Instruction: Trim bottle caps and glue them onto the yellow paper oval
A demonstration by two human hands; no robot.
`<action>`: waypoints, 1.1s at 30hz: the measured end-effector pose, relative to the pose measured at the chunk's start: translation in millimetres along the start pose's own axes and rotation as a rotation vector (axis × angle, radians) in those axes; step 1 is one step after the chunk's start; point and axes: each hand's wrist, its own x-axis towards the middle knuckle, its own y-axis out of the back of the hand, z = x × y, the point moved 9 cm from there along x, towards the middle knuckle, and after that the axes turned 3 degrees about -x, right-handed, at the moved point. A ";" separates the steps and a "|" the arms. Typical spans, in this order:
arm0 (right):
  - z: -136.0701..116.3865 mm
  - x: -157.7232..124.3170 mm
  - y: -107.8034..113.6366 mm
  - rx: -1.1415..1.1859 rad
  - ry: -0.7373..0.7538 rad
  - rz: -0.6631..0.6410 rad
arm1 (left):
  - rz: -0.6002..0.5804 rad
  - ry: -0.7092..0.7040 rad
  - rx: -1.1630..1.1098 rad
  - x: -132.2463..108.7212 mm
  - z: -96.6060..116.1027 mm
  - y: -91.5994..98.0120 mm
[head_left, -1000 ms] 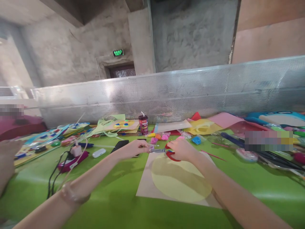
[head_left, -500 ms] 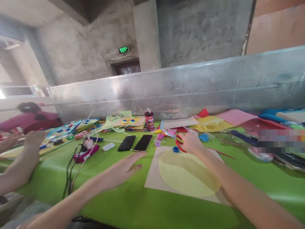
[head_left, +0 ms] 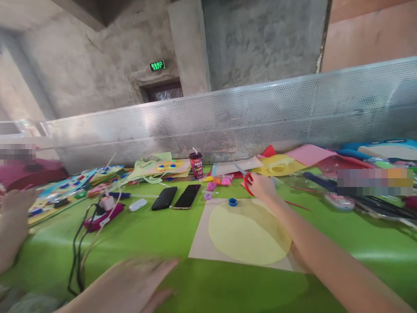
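Observation:
My right hand (head_left: 261,188) grips the red-handled scissors (head_left: 248,179), whose blades point up and away over the green table. Below that forearm lies a yellow paper oval (head_left: 247,234) on a pale sheet (head_left: 201,243). A small blue ring-shaped lid (head_left: 232,201) rests at the oval's top edge. My left hand (head_left: 143,282) is low over the front of the table, smeared by motion, with fingers stretched out and nothing seen in them. Lumps of pink clay (head_left: 226,179) and a purple ring (head_left: 207,196) lie left of the scissors.
Two black phones (head_left: 187,196) and a white case (head_left: 137,204) lie left of the sheet. A magenta power strip (head_left: 104,217) trails cables. A drink cup (head_left: 196,165) stands at the back, before a perforated metal screen (head_left: 276,117). Another person's arm (head_left: 18,226) is at far left.
My left hand has drawn back from beside the phones toward the table's front edge. The scissors in my right hand have lifted and their blades now point more upward. The view has shifted right.

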 end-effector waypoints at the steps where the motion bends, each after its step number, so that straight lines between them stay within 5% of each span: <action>1: -2.1 -1.9 -3.2 0.006 0.003 -0.010 | -0.024 -0.029 0.022 20.9 21.4 1.3; 5: -10.5 -9.0 -17.5 0.011 0.038 -0.066 | 0.001 -0.263 -0.037 107.8 91.8 -0.7; 9: -15.8 -11.3 -27.4 -0.009 0.075 -0.105 | -0.135 -0.248 -0.112 150.2 90.2 -33.7; 13: -18.6 -10.3 -32.6 -0.018 0.089 -0.129 | -0.231 -0.313 -0.078 115.9 69.7 -51.5; 18: -21.1 -8.7 -34.2 0.014 0.082 -0.147 | -0.220 -0.147 -0.076 55.5 23.3 -39.4; 21: -22.3 -8.7 -32.0 0.028 0.081 -0.144 | -0.192 -0.097 -0.002 51.2 18.8 -29.9; 27: -19.8 -9.5 -29.8 0.042 0.068 -0.139 | 0.153 -0.142 0.125 130.0 49.9 13.3; 33: -13.4 -8.2 -32.5 0.156 0.028 -0.117 | 0.109 -0.198 0.067 219.2 53.8 -5.2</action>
